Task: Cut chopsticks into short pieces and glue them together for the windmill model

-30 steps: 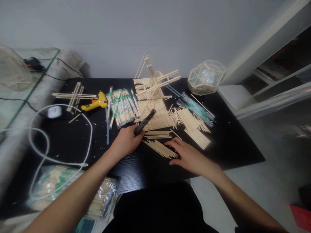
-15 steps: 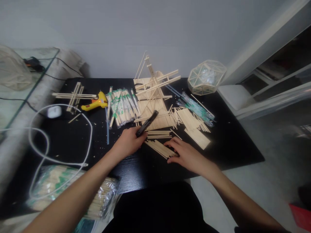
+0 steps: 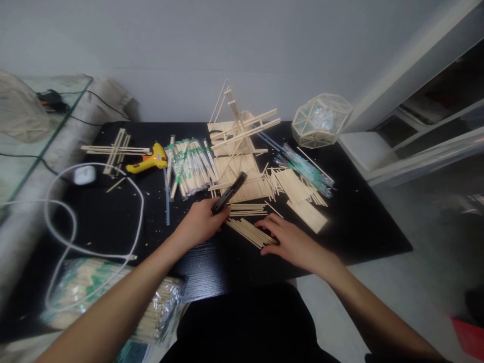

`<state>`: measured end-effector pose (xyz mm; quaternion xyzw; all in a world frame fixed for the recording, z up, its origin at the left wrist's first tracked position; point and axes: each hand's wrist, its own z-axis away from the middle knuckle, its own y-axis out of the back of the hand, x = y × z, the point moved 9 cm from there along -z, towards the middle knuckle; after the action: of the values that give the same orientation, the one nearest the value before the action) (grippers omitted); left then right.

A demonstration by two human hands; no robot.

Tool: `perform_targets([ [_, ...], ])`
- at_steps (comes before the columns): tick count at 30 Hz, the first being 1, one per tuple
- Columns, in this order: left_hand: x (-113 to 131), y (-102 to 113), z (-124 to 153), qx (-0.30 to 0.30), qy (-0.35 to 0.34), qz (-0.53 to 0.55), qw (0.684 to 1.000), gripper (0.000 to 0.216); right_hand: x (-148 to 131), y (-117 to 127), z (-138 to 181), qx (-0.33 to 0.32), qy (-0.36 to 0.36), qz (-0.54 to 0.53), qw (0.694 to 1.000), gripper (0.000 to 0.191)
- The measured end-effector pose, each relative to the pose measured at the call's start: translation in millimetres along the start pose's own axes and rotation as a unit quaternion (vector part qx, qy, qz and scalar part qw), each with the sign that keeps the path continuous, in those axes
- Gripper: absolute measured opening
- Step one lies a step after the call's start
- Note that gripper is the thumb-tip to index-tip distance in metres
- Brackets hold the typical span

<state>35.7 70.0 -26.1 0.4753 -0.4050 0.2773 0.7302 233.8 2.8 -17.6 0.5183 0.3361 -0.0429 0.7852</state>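
Note:
My left hand (image 3: 199, 220) is closed around a black, narrow hand tool (image 3: 229, 192), whose far end points up and to the right; its exact kind is unclear. Beside that hand's fingertips, a slanted row of thin wooden sticks (image 3: 247, 232) lies on the black table. My right hand (image 3: 289, 239) has its fingers and thumb curled around the right end of this row, touching it. Just behind it lies a second small group of sticks (image 3: 247, 208), with a single stick (image 3: 274, 208) at its right.
A stick structure (image 3: 242, 133) stands at the back on wooden panels (image 3: 242, 186). Left of it are wrapped chopsticks (image 3: 192, 166), a yellow glue gun (image 3: 151, 159) and a white cable (image 3: 141, 212). A faceted stick ball (image 3: 321, 121) sits back right, and bagged sticks (image 3: 162, 307) front left.

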Motion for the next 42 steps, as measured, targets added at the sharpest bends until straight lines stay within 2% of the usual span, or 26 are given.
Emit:
perform_targets([
  [9,-3,-6,0,-0.024,0.007,0.019,1.0,0.025,1,-1,1,-0.005,-0.009,-0.002,1.0,0.049],
  [15,-5,-1,-2,-0.007,0.006,0.014,1.0,0.025,9,1,5,-0.048,-0.02,-0.068,0.996,0.057],
  [23,-6,-4,-3,-0.01,0.0,0.011,1.0,0.025,21,6,11,-0.055,-0.036,-0.111,0.992,0.05],
  [36,-3,-6,-2,-0.019,-0.021,0.01,1.0,0.024,12,3,1,-0.05,-0.014,-0.108,0.993,0.036],
  [42,-1,-5,-2,-0.014,-0.02,0.012,1.0,0.024,9,4,0,-0.059,-0.013,-0.115,0.991,0.04],
])
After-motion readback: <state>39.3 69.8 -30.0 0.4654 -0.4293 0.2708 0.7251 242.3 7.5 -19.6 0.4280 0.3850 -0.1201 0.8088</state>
